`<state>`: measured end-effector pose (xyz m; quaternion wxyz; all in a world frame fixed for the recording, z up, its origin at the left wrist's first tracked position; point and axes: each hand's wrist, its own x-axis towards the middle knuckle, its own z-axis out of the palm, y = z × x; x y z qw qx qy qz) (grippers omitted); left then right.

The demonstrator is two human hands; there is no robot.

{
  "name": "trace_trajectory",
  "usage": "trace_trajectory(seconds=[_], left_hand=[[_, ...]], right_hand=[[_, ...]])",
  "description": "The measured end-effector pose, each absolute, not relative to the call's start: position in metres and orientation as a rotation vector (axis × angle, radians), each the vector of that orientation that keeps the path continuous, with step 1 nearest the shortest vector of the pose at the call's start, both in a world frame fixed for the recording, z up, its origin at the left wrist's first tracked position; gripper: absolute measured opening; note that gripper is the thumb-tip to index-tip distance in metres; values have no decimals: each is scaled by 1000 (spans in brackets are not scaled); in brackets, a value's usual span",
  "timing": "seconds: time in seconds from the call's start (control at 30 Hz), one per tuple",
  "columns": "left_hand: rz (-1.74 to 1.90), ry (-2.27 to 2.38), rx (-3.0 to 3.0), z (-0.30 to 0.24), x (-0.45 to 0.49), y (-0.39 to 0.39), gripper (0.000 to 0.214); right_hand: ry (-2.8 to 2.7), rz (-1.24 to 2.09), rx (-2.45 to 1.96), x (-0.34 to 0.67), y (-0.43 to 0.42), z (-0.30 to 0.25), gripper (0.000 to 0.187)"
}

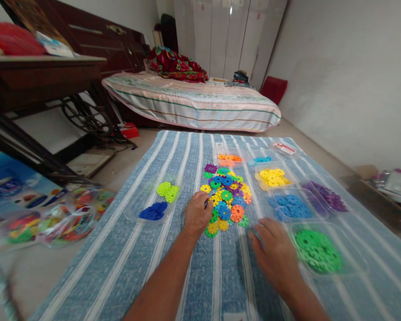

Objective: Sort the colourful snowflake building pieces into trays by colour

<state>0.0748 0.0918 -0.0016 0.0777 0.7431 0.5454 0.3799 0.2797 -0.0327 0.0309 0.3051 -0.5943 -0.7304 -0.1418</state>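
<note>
A mixed pile of colourful plastic snowflake discs (226,207) lies on the striped cloth. My left hand (198,215) is at the pile's left edge, fingers curled in, with the edge of a dark blue snowflake disc (206,204) showing at the fingertips. To the right of the pile, my right hand (276,252) hovers over the cloth with fingers apart and nothing seen in them. Beside it stands a clear container of green discs (317,250). Farther back are blue discs (290,207) and yellow discs (273,177), each in a clear container.
On the left, one divided clear tray (128,211) holds lime discs and dark blue discs. Purple, orange and light blue discs sit in containers at the right and back. A flat clear lid or box (285,149) lies at the far right. Beyond stands a bed (194,104).
</note>
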Motion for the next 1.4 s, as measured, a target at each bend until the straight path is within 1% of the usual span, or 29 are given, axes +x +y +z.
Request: trace_trajectory(seconds=[0.1, 0.23, 0.33, 0.47, 0.53, 0.6, 0.73, 0.93, 1.03, 1.13, 1.3, 1.4], left_hand=[[1201, 1592, 2347, -3, 77, 88, 14], [1212, 1480, 2489, 0, 84, 83, 16], [1180, 1351, 2569, 4, 87, 81, 17], [1116, 1274, 2620, 5, 89, 81, 21], [1085, 1277, 2620, 3, 88, 82, 24], [1061, 1289, 2606, 1, 87, 82, 24], [1018, 1318, 2551, 0, 86, 82, 23], [1005, 1332, 2474, 3, 86, 80, 22], [1004, 1327, 2453, 4, 86, 79, 23], [996, 1326, 2433, 2, 86, 79, 22], [1013, 1309, 2442, 0, 86, 80, 21], [1019, 1298, 2461, 0, 87, 80, 21]], right_hand=[[-1933, -241, -1738, 262, -3, 22, 18], [-1884, -237, -1861, 252, 23, 14, 17], [-1854, -213, -1826, 250, 29, 6, 11], [-1777, -108, -1747, 255, 28, -1, 7], [-1749, -14, -1700, 257, 26, 0, 8], [-1722, 69, -1670, 259, 25, 5, 14], [-1665, 119, -1713, 256, 44, 30, 20], [-1544, 53, -1829, 263, 142, 104, 24], [-1484, 3, -1840, 267, 170, 119, 28], [-1560, 4, -1795, 265, 156, 102, 28], [-1649, 32, -1773, 265, 91, 47, 30], [-1713, -1, -1796, 272, 57, 24, 28]])
